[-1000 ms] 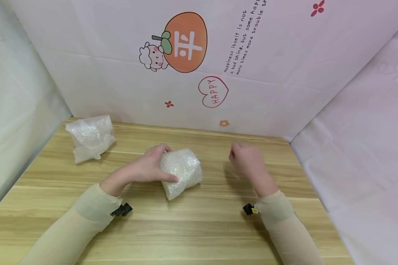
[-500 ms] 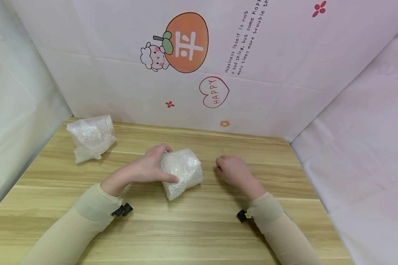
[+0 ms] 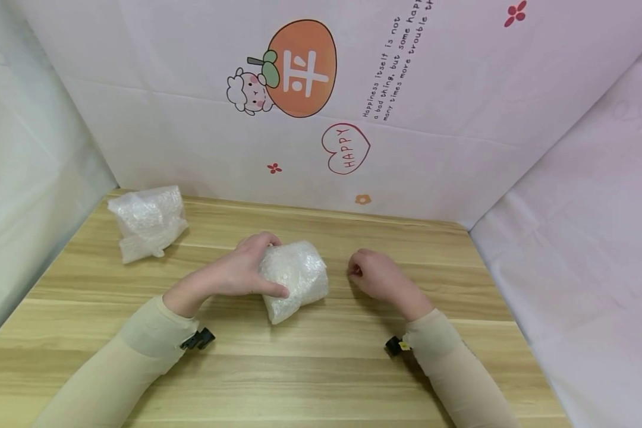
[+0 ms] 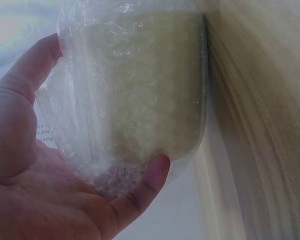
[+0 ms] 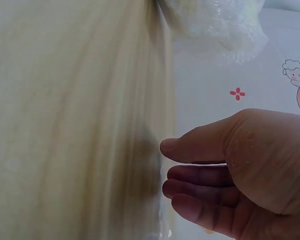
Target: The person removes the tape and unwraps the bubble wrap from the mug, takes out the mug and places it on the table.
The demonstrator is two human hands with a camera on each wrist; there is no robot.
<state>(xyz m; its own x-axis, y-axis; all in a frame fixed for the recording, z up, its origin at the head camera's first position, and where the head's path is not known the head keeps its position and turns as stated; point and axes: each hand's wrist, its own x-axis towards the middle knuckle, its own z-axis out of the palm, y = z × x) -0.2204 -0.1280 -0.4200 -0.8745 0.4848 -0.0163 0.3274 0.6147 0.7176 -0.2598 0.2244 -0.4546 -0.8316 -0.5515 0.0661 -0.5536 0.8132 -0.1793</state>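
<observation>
A bubble-wrapped bundle (image 3: 299,273) stands on the wooden table, left of its middle. My left hand (image 3: 242,267) grips it from the left, thumb on the near side and fingers round the far side. In the left wrist view, a pale yellowish, straight-sided form with rounded corners shows through the bubble wrap (image 4: 150,85); its kind is hidden. To the right of the bundle and apart from it, my right hand (image 3: 377,276) rests low at the tabletop. Its fingers (image 5: 202,192) are loosely curled, the thumb lies apart from them, and nothing shows between them.
Another crumpled piece of bubble wrap (image 3: 150,223) lies at the table's back left; whether it holds anything cannot be told. A printed white sheet (image 3: 433,148) rises behind the wooden table (image 3: 299,380), and white sheets stand at both sides.
My right hand has come left and nearer, down towards the tabletop beside the bundle, mostly in the first half second. The left hand and the bundle stay nearly in place.
</observation>
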